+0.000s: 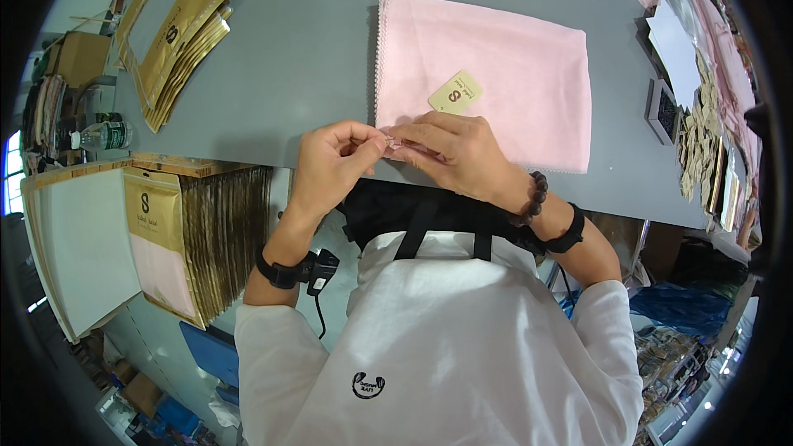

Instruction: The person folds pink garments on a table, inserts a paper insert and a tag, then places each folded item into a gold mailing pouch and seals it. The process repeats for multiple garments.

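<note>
A folded pink cloth [526,87] with a lace-like edge lies on the grey table in front of me. At its near left corner, my left hand [347,155] pinches a small thin pin-like item between thumb and forefinger. My right hand [455,145] rests on the cloth, its fingertips gripping the cloth's corner and meeting the left fingertips. Just beyond the right fingers, a cream hang tag [455,93] lies on the cloth. Fingers partly hide the corner and the small item.
Gold packaging bags [167,43] are stacked at the table's far left. A plastic bottle [105,135] lies by the left edge, near a box of upright packed bags [164,248]. At right are white cards [675,52], a dark small box [663,111] and a pile of tags [700,142].
</note>
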### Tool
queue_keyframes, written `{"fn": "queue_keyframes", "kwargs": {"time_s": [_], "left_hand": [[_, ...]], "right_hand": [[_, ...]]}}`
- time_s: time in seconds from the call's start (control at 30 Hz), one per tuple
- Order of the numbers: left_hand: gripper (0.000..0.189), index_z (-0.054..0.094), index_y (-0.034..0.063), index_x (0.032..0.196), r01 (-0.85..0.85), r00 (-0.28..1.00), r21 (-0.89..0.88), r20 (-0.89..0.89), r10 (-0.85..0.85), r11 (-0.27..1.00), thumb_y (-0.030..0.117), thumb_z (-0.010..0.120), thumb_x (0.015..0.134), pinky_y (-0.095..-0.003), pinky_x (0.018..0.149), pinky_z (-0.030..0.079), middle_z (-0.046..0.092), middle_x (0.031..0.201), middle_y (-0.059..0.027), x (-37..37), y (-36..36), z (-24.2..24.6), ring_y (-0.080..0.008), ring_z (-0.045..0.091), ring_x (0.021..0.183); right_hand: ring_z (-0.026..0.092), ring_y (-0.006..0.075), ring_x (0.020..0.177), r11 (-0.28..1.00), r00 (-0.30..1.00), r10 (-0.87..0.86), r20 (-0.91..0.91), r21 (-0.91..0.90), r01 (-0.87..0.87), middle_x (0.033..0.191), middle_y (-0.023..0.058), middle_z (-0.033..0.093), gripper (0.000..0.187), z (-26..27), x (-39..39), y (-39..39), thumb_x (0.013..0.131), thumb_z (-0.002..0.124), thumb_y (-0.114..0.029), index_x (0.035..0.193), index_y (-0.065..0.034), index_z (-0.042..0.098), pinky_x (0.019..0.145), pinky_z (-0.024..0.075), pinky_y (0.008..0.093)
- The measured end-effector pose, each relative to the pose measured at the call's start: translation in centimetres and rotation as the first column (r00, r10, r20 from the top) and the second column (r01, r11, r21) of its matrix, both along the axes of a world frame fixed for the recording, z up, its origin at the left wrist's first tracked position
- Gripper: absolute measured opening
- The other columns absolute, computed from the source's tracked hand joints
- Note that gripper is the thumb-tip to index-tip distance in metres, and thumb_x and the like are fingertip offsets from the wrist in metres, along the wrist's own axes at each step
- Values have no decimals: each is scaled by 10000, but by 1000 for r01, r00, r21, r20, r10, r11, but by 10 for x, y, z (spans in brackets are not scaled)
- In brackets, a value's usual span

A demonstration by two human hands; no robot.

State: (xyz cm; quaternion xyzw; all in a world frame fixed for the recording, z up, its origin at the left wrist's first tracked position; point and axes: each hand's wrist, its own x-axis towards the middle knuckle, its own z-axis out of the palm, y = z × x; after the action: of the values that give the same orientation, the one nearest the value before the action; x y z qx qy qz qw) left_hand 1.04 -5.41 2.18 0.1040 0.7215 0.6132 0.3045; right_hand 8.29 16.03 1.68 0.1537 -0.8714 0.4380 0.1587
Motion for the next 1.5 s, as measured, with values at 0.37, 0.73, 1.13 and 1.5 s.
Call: {"fn": "queue_keyframes", "kwargs": {"time_s": [0.37,0.73,1.13,1.5], "left_hand": [[160,773,-18,972,28,978,-9,205,-26,1000,136,748,936,-206,547,442,723,824,-30,-11,-1,1,-61,594,620],[139,767,-27,965,27,988,-23,150,-24,999,109,764,935,-219,577,480,718,821,-32,-7,-1,5,-62,599,649],[152,766,-25,962,128,992,-274,36,-123,953,124,761,932,-245,619,533,720,813,-29,-53,-43,7,-73,649,694],[233,779,97,1134,-778,505,-566,-821,-265,274,233,730,951,-451,868,563,753,1120,-138,-210,-189,13,-377,716,1000]], "right_hand": [[686,239,710,995,994,35,-99,101,-25,852,59,681,215,-10,-3,0,903,745,-96,1113,-52,756,577,568,357],[686,243,696,997,1000,4,-29,80,-1,853,62,702,176,-9,-3,-2,897,764,-119,1064,-65,774,587,568,371],[662,170,807,967,996,-75,-43,242,84,944,-6,600,187,-5,1,-22,911,781,-212,1091,-165,765,572,562,336],[700,179,756,919,959,-284,-21,280,278,920,6,690,196,-2,19,52,885,825,-175,1080,-149,813,590,580,337]]}}
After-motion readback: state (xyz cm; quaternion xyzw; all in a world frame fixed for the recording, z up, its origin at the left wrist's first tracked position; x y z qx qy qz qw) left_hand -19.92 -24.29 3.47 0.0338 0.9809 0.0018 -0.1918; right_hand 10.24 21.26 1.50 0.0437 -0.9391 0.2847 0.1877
